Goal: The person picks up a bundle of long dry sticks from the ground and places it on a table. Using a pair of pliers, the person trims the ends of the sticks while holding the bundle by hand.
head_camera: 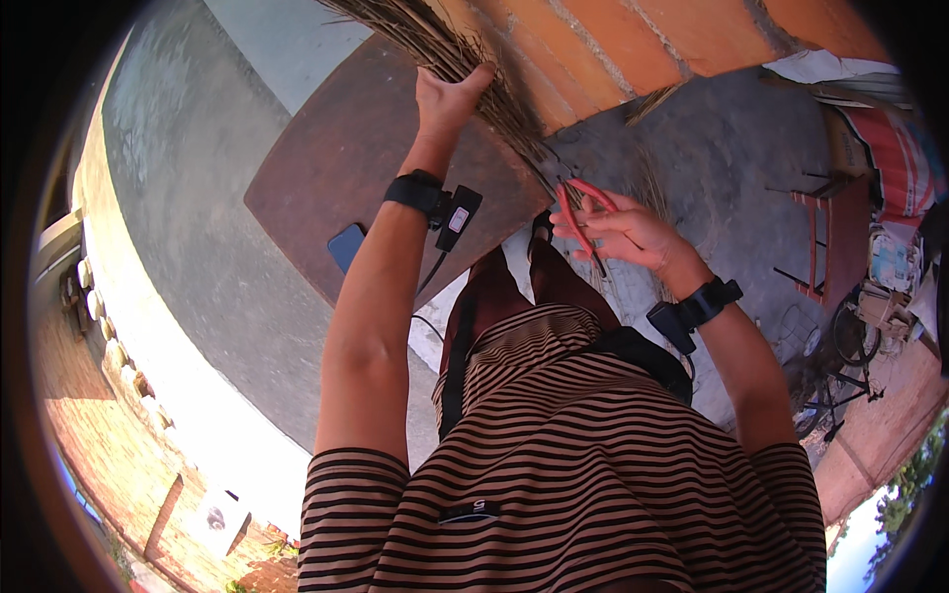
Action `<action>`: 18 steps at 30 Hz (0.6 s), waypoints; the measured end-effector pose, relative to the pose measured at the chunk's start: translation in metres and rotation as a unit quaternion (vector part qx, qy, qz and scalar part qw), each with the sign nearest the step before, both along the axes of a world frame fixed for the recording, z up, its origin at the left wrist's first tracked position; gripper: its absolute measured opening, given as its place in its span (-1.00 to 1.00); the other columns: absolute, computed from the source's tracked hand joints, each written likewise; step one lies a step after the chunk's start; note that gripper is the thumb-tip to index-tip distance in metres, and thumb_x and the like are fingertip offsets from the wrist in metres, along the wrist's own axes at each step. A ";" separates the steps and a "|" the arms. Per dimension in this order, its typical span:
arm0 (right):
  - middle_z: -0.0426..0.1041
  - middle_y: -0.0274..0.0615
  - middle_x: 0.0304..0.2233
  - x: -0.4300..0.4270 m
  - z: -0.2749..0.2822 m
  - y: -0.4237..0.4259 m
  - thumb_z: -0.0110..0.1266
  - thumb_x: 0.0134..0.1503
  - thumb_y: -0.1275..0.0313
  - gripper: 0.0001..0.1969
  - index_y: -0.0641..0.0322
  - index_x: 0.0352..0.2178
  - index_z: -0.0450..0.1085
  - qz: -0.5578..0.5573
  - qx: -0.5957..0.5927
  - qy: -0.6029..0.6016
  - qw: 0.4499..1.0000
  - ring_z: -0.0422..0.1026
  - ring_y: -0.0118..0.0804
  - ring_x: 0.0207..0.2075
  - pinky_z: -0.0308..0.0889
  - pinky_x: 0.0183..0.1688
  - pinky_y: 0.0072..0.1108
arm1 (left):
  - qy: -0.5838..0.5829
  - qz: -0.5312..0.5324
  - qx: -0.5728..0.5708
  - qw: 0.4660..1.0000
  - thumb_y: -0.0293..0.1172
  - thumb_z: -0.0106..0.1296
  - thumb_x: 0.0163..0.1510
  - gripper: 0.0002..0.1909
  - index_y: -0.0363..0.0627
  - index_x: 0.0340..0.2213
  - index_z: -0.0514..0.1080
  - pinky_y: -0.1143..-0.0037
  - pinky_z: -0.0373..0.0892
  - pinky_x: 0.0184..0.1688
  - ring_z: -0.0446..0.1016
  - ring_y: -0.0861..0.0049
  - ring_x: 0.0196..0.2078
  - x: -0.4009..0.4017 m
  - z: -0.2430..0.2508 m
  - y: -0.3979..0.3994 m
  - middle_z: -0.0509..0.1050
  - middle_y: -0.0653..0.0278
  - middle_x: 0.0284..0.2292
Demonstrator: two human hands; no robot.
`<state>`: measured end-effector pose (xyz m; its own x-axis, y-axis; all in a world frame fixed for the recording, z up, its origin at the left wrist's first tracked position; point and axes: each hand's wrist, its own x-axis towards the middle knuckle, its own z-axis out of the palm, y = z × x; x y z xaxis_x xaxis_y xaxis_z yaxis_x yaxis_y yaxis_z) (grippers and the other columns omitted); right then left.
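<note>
My left hand (pixel 448 96) is wrapped around a bundle of thin dry stalks (pixel 404 28), its thumb lying across them. The bundle slants over the far part of a brown table (pixel 334 148), beside the orange bricks. In my right hand (pixel 630 233) is a pair of red-handled pliers (pixel 573 219), with the handles spread apart and the fingers loosely extended. The dark jaws of the pliers are by the thin lower end of the bundle, off the table's corner. Whether they touch a stalk cannot be made out.
A phone (pixel 345 247) lies on the table near my left forearm. An orange brick wall (pixel 630 44) stands close beyond the bundle. Loose straw (pixel 651 185) is scattered on the concrete floor. To the right are a small wooden stool (pixel 845 237) on its side and a bicycle (pixel 838 389).
</note>
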<state>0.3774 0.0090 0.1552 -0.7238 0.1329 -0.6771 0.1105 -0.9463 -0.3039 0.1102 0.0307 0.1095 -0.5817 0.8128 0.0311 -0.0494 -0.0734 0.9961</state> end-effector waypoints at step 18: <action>0.32 0.16 -0.15 -0.023 0.020 0.006 -0.15 0.05 0.58 -0.91 0.11 -0.45 0.25 -0.029 -0.046 0.006 0.999 0.35 -0.07 -0.09 0.34 -0.26 -0.34 | 0.009 -0.017 -0.017 1.000 -0.36 0.19 -0.20 -0.63 -0.30 -0.33 0.38 0.52 0.34 -0.29 0.42 0.51 -0.35 -0.005 0.001 -0.007 0.46 0.24 -0.38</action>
